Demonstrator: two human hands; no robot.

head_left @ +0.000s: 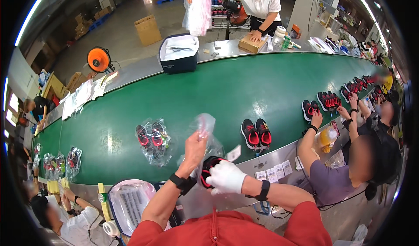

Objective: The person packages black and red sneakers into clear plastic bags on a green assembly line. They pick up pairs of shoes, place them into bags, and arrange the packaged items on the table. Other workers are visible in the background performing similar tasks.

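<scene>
My bare left hand (195,146) is closed on the upper part of a see-through plastic bag (206,123). The bag hangs down beside a black and red sneaker (207,169), partly around it. My right hand (227,177), in a white glove, grips that sneaker; its fingers hide much of it, and I cannot tell if a second shoe is under them. A white tag (234,153) sticks out by the glove. To the right stands a pair of black and red sneakers (256,134), unbagged. Left of my hands lies a bagged pair (152,140).
The green conveyor belt (209,88) runs across, carrying more sneakers (328,101) at right and bagged pairs (54,165) at far left. A bin of plastic bags (131,200) stands at my left. Co-workers sit on both sides; one person (257,3) stands opposite beside a dark box (178,56).
</scene>
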